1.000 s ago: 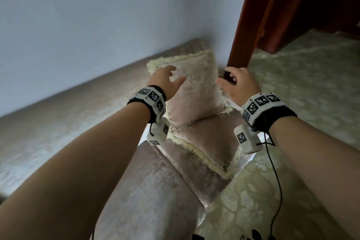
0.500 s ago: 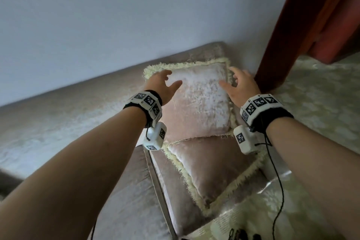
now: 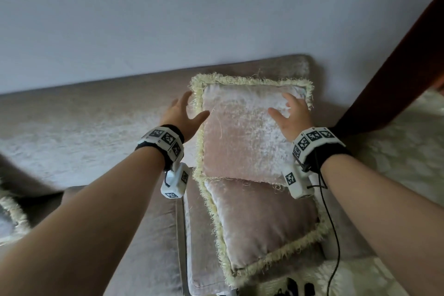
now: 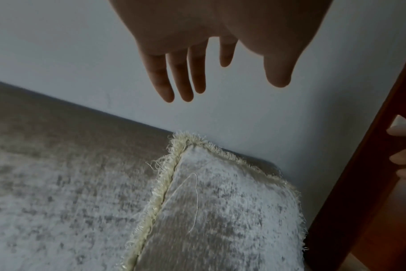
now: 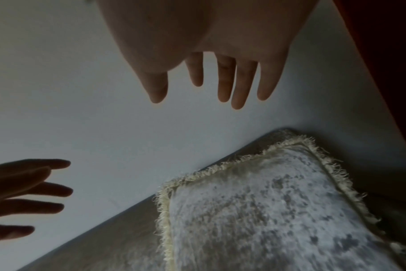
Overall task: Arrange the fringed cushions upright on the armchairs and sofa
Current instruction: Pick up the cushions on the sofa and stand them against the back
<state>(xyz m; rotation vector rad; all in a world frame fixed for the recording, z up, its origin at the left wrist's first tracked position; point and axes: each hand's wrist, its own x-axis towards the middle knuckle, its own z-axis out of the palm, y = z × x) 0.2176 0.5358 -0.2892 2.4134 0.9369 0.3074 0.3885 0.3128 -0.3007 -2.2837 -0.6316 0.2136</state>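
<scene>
A pink velvet cushion with cream fringe (image 3: 242, 132) stands upright against the sofa back (image 3: 96, 108). A second fringed cushion (image 3: 262, 226) lies flat on the seat in front of it. My left hand (image 3: 185, 113) hovers at the upright cushion's left edge, fingers spread and holding nothing. My right hand (image 3: 290, 113) hovers over its upper right part, fingers also straight. The left wrist view shows my left hand (image 4: 211, 73) above the cushion's corner (image 4: 220, 201), apart from it. The right wrist view shows my right hand (image 5: 211, 82) above the cushion (image 5: 267, 210) likewise.
A pale wall (image 3: 216, 7) rises behind the sofa. A dark red wooden door frame (image 3: 396, 74) stands just right of the cushions. Patterned pale carpet (image 3: 403, 151) lies to the right. Another fringed cushion's edge (image 3: 12, 214) shows at far left.
My view has swung left to face the sofa squarely. Both hands have spread wider apart toward the upright cushion's two sides, and their fingers have straightened.
</scene>
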